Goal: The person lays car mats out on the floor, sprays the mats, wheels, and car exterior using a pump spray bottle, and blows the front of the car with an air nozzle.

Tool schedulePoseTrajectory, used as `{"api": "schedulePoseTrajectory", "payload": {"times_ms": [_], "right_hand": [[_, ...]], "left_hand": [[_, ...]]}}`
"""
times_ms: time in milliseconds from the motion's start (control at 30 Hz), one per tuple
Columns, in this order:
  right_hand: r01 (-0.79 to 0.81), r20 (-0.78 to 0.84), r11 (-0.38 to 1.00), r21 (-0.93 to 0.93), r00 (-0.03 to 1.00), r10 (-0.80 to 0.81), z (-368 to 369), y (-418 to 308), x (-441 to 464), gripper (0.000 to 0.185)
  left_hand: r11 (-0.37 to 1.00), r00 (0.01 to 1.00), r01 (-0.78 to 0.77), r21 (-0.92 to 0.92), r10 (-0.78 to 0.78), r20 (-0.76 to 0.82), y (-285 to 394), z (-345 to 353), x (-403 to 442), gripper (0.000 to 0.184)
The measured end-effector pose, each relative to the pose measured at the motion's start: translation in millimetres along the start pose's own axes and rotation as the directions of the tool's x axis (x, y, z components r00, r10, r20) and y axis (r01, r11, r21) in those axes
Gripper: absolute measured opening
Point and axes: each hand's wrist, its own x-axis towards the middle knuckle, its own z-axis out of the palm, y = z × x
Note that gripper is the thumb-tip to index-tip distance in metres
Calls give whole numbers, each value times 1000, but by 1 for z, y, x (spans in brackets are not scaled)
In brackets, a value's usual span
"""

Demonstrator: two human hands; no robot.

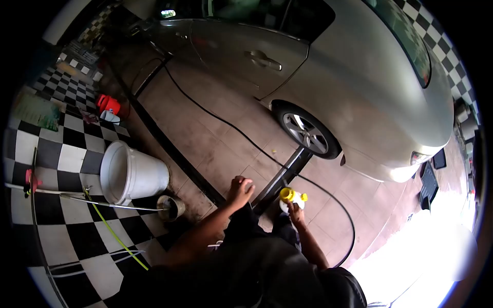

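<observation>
My right hand (pixel 296 214) is closed around a white bottle with a yellow top (pixel 294 195), held low in front of my legs. Part of the bottle's body is hidden behind the fingers. My left hand (pixel 240 192) is raised to the left of it, its fingers curled in; whether anything is inside them does not show. Ahead stands a silver car (pixel 359 97), its rear wheel (pixel 306 132) beyond both hands and touched by neither.
A black hose (pixel 226 122) snakes across the tiled floor (pixel 205 97), passing close by the bottle. Dark metal strips (pixel 169 149) cross the floor. To the left are a large white bucket (pixel 146 174), a small round container (pixel 172 208) and a red bucket (pixel 109 103).
</observation>
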Motion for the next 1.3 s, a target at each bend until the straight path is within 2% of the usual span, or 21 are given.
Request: {"api": "schedulePoseTrajectory", "payload": {"times_ms": [100, 167, 233, 300, 367, 400, 433, 500, 567, 633, 700, 767, 833, 900, 933, 967, 1033, 1100, 1133, 1233, 1300], "right_hand": [[-188, -132, 979, 72, 972, 196, 8, 14, 3, 31], [-428, -202, 785, 447, 807, 555, -8, -19, 5, 33], [-355, -352, 760, 545, 725, 592, 7, -23, 8, 47], [-348, -288, 614, 708, 652, 702, 27, -25, 12, 43], [-327, -467, 754, 570, 626, 625, 51, -37, 14, 35], [-340, -361, 634, 695, 597, 716, 44, -69, 16, 32], [-316, -367, 656, 686, 627, 687, 54, -72, 16, 32], [-321, -335, 658, 681, 663, 670, 58, -103, 18, 33], [-331, -275, 614, 717, 675, 685, 54, -146, 20, 32], [-273, -243, 546, 792, 680, 692, 62, -170, 20, 32], [-199, -215, 465, 863, 688, 693, 69, -182, 18, 28], [-122, -236, 420, 899, 674, 700, 79, -194, 12, 26], [-83, -280, 430, 899, 648, 709, 93, -193, 1, 26], [-84, -267, 398, 913, 615, 742, 100, -187, -11, 27], [-137, -318, 475, 869, 581, 749, 103, -184, -18, 29], [-131, -311, 461, 878, 577, 755, 111, -178, -25, 29], [-273, -400, 608, 746, 546, 736, 122, -158, -34, 32], [-208, -239, 392, 896, 517, 822, 132, -130, -43, 36], [-276, -274, 444, 853, 488, 829, 145, -108, -48, 37], [-312, -334, 498, 809, 454, 826, 141, -94, -56, 42], [-444, -395, 571, 691, 430, 812, 123, -111, -58, 35]], "left_hand": [[995, 993, 91, 32, -94, 76, -87, -10, -37, 15], [949, 925, 312, -35, -295, 239, -147, -17, -65, 17], [926, 864, 370, 72, -371, 339, -191, -24, -80, 19], [903, 797, 388, 184, -429, 426, -227, -23, -56, 20], [890, 745, 451, 59, -412, 524, -240, -3, -37, 24], [882, 794, 432, -186, -275, 541, -242, 15, -29, 24], [819, 840, 397, -414, -144, 523, -237, 37, -16, 24], [788, 844, 339, -513, -14, 536, -186, 62, 17, 31], [892, 842, -125, -434, 327, 430, -101, 42, 64, 41], [865, 724, -176, -471, 438, 533, -28, 17, 91, 45], [886, 512, -196, -420, 458, 727, 13, 18, 98, 39], [787, 386, -472, -397, 589, 710, 15, 52, 72, 27], [740, 292, -523, -424, 622, 726, 15, 67, 51, 17], [658, 270, -501, -563, 736, 621, 27, 60, 49, 13], [655, 256, -504, -562, 735, 628, 32, 55, 45, 13], [680, 279, -453, -576, 722, 633, 36, 49, 39, 11], [693, 290, -413, -591, 715, 636, 55, 41, 39, 12], [721, 385, -408, -561, 693, 610, 87, 28, 55, 14], [658, 434, -382, -649, 748, 502, 107, 18, 73, 16], [665, 322, -421, -617, 745, 584, 102, 31, 77, 15], [665, 361, -423, -615, 747, 559, 81, 50, 66, 14]]}}
